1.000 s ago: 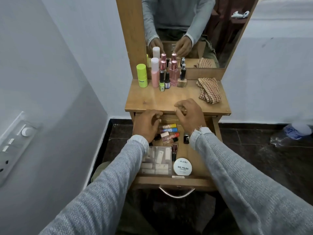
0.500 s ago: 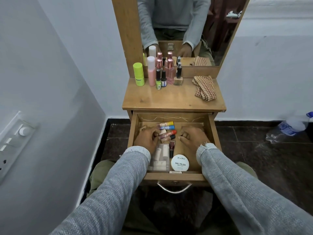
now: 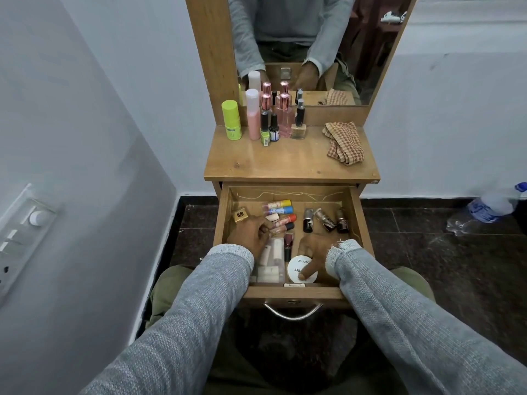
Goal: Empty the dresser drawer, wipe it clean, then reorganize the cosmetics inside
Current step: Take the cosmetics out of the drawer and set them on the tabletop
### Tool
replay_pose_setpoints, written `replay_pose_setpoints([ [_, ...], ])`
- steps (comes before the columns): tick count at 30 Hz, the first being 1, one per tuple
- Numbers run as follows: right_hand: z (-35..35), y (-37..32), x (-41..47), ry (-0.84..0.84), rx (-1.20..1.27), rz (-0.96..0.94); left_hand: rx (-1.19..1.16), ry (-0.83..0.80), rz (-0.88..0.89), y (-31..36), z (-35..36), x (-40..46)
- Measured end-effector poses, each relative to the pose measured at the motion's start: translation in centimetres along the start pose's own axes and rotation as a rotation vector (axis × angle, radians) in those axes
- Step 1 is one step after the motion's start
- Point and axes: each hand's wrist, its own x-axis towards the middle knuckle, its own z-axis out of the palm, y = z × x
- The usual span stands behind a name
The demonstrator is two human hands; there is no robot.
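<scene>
The wooden drawer point(image 3: 293, 292) is pulled out under the dresser top point(image 3: 285, 163). Inside lie several coloured tubes point(image 3: 281, 208), three dark nail polish bottles point(image 3: 328, 219), a gold cube point(image 3: 240, 215), a lipstick point(image 3: 288, 243), a clear plastic box point(image 3: 269, 266) and a round white tin point(image 3: 295, 271). My left hand point(image 3: 249, 236) is in the drawer's left half, fingers curled against a small pinkish tube point(image 3: 279, 229); the grip is hidden. My right hand point(image 3: 313, 249) is spread over the front of the drawer, one finger resting on the tin.
Several bottles point(image 3: 271, 118) stand at the back left of the dresser top, and a checked cloth point(image 3: 343, 143) lies at its right. A mirror point(image 3: 313, 38) rises behind. A plastic water bottle point(image 3: 487, 206) lies on the dark floor to the right. A switch panel point(image 3: 22, 232) is on the left wall.
The drawer has slid further out. Both hands dropped from the dresser's front edge into the drawer and drew back toward its front; the right hand uncovered the dark bottles.
</scene>
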Motion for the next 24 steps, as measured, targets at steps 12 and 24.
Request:
replay_pose_setpoints([
  [12,-1.2,0.9,0.4,0.286,0.648,-0.067,-0.166,-0.004,0.002,1.0,0.5,-0.5],
  [24,-2.3,-0.8,0.3,0.552,1.008,-0.235,-0.714,0.138,-0.203,1.9,-2.7,0.2],
])
